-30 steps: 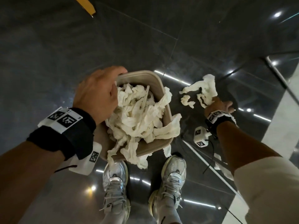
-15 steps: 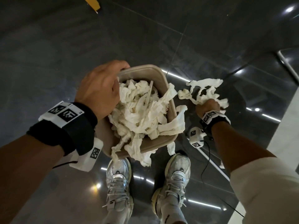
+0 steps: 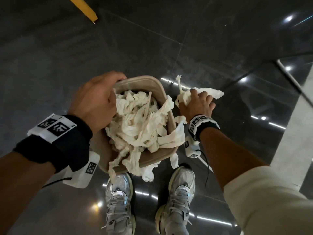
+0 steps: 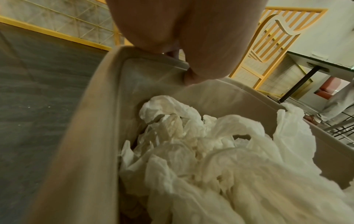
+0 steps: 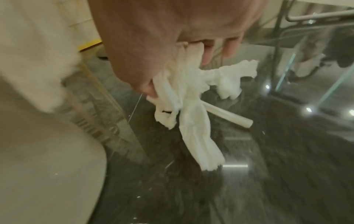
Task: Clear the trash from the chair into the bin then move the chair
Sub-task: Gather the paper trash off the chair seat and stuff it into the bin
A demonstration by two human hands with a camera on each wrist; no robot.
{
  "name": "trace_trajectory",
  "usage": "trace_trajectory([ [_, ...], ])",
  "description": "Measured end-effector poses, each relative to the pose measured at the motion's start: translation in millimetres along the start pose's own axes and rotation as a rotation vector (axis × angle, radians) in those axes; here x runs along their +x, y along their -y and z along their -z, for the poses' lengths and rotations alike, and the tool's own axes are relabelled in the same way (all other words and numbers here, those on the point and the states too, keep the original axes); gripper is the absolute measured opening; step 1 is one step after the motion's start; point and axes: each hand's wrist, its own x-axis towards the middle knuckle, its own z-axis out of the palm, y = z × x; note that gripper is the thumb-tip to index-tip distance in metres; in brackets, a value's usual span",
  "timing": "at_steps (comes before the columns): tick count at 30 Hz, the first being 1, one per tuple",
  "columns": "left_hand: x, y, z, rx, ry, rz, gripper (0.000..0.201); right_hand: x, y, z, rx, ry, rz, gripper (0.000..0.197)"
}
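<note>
A beige plastic bin (image 3: 149, 81) hangs above my shoes, heaped with crumpled white tissue (image 3: 140, 124) that spills over its near rim. My left hand (image 3: 96, 100) grips the bin's far left rim (image 4: 145, 53), fingers curled over the edge. My right hand (image 3: 197, 102) is just right of the bin and holds a wad of white tissue (image 3: 208, 92). In the right wrist view that tissue wad (image 5: 187, 97) hangs from the fingers together with a pale straw-like stick (image 5: 228, 114). No chair seat shows clearly in any view.
Dark glossy floor tiles (image 3: 152, 39) lie all around. My grey sneakers (image 3: 118, 197) stand right under the bin. A yellow strip (image 3: 84, 10) crosses the far left floor. A glass-edged table with metal legs (image 3: 294, 78) stands at the right. A yellow slatted panel (image 4: 283, 37) stands behind.
My right hand has closed on the loose tissue pieces at the right and lifted them up and leftward, close to the bin's rim. The left hand keeps its hold on the bin.
</note>
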Motion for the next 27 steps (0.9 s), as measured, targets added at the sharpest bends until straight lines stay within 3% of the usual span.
trace_trajectory([
  [2, 0.5, 2.8, -1.1, 0.024, 0.005, -0.008, 0.041, 20.2, 2.2, -5.3, -0.120, 0.066, 0.027, 0.070],
  [5, 0.2, 2.8, -1.4, 0.015, -0.014, -0.028, 0.043, 42.3, 2.5, -13.1, -0.045, 0.275, -0.028, 0.081],
  [8, 1.6, -0.3, -1.9, -0.002, -0.026, -0.052, 0.044, 41.3, 1.2, -24.5, -0.011, 0.261, 0.069, 0.070],
  [11, -0.1, -2.1, -1.5, -0.028, -0.038, -0.048, 0.044, 23.2, -1.4, -33.4, -0.034, 0.321, 0.129, 0.055],
  [17, -8.3, -2.5, 1.0, -0.043, -0.030, -0.005, 0.045, -33.8, -16.4, -29.4, 0.182, 0.264, -0.088, 0.030],
  [20, -10.2, -2.3, 2.9, -0.046, -0.042, 0.010, 0.045, -69.6, -15.7, -25.5, 0.227, 0.344, -0.153, 0.031],
  [24, -19.8, -6.6, 4.0, -0.004, -0.043, 0.048, 0.045, -112.3, -11.7, -52.9, 0.108, 0.411, -0.060, 0.030],
  [27, -30.5, -4.9, 0.0, 0.018, -0.061, 0.068, 0.047, -134.0, -1.6, -88.6, 0.067, 0.407, -0.124, 0.046],
])
